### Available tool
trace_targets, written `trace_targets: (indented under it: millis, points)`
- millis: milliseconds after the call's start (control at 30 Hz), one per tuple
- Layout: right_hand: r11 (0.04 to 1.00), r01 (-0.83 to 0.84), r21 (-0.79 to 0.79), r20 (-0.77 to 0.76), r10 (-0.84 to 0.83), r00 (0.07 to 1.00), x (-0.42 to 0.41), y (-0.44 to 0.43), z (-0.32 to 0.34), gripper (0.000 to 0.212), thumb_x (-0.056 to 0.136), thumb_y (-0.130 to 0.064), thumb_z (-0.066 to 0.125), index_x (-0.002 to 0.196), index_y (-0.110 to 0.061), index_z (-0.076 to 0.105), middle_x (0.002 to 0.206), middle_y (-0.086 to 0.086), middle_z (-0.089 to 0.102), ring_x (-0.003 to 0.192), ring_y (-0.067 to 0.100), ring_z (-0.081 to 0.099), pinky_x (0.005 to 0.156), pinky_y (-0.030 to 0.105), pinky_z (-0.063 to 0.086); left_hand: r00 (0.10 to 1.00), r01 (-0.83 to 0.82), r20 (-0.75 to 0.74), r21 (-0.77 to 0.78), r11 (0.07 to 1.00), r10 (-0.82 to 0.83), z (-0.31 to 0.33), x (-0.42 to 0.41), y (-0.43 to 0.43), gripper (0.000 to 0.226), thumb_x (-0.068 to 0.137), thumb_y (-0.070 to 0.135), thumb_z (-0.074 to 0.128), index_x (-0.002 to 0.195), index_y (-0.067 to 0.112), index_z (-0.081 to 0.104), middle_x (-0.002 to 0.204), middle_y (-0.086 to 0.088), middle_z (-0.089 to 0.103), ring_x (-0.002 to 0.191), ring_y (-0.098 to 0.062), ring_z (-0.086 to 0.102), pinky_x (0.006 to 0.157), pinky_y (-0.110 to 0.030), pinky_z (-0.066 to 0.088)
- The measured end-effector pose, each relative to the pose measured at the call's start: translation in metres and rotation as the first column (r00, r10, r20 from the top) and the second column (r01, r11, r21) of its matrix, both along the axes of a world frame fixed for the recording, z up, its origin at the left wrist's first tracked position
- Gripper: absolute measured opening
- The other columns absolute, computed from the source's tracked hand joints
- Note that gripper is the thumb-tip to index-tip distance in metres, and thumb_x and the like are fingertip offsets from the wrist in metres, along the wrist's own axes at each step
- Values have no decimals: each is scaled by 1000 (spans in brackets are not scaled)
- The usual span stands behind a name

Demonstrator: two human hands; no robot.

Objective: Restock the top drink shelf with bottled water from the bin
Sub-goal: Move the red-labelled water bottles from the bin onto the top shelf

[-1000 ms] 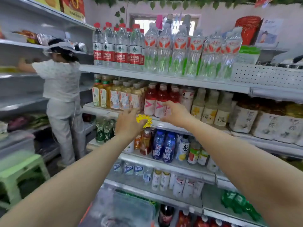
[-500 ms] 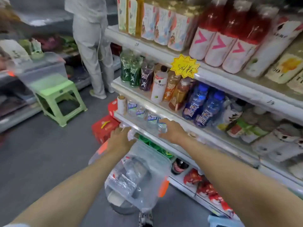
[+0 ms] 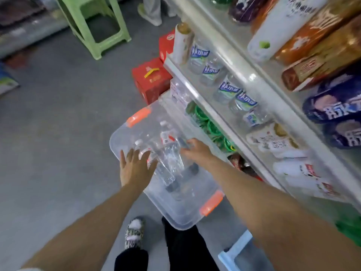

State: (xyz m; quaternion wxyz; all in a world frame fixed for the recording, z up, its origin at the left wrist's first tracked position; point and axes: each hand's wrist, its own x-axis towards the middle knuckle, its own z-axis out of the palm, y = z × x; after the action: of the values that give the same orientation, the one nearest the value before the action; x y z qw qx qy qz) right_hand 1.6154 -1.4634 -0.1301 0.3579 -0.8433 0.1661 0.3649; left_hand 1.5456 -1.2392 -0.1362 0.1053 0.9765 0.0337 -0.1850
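Note:
A clear plastic bin (image 3: 176, 222) with orange handles stands on the floor below me, against the shelving. Several clear water bottles (image 3: 171, 160) with red and white labels lie inside it. My left hand (image 3: 134, 169) hovers over the bin's left rim, fingers spread and holding nothing. My right hand (image 3: 195, 151) reaches into the bin on the far side. Its fingers lie against a bottle, and blur hides whether they grip it. The top drink shelf is out of view.
The lower drink shelves (image 3: 214, 106) run along the right, packed with bottles. Red cartons (image 3: 150, 79) sit on the floor past the bin. A green stool (image 3: 93, 22) and another person's foot (image 3: 150, 14) are farther back. A blue stool (image 3: 238, 251) stands by my feet.
My view has dropped from the upper shelves down to the bin on the floor. Both hands have come down from the shelf edge and reached into the bin.

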Motion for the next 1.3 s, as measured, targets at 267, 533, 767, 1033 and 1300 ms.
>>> trace_targets:
  millis: [267, 533, 767, 1033, 1300]
  points:
    - [996, 77, 45, -45, -75, 996, 69, 44, -70, 49, 94, -47, 67, 133, -18, 57, 122, 5, 63, 91, 18, 60, 64, 27, 48, 967, -6, 253, 71, 997, -12, -27, -8, -9, 42, 98, 43, 42, 116, 20, 72, 119, 1, 71, 127, -23, 55, 121, -57, 10]
    - [1000, -21, 3, -58, 21, 998, 95, 70, -111, 34, 103, -37, 53, 124, -12, 61, 128, 13, 63, 98, 24, 66, 71, 16, 44, 941, -25, 339, 13, 1000, 19, -34, -7, -10, 39, 98, 43, 46, 112, 18, 73, 114, 3, 73, 124, -23, 58, 121, -57, 12]
    - [978, 114, 173, -140, -90, 986, 78, 82, -122, 38, 98, -35, 63, 132, -16, 61, 133, 7, 63, 121, 29, 61, 99, 40, 50, 941, -33, 338, -5, 999, 33, -34, -7, -9, 40, 98, 43, 47, 113, 16, 72, 113, 2, 73, 124, -24, 58, 120, -59, 14]
    - [970, 100, 219, -262, -40, 964, 93, 90, -135, 51, 88, -43, 77, 127, -13, 65, 113, 7, 74, 98, 24, 73, 93, 42, 58, 943, -30, 329, -27, 999, 38, -34, -8, -8, 42, 99, 44, 44, 113, 15, 71, 111, 2, 73, 125, -24, 56, 120, -60, 14]
    - [992, -4, 124, -332, 45, 942, 92, 84, -133, 19, 89, -21, 78, 102, -16, 65, 115, 13, 72, 96, 27, 72, 80, 44, 62, 950, -27, 311, -39, 999, 38, -34, -9, -7, 42, 100, 45, 42, 113, 16, 70, 108, 3, 73, 125, -25, 56, 119, -61, 15]
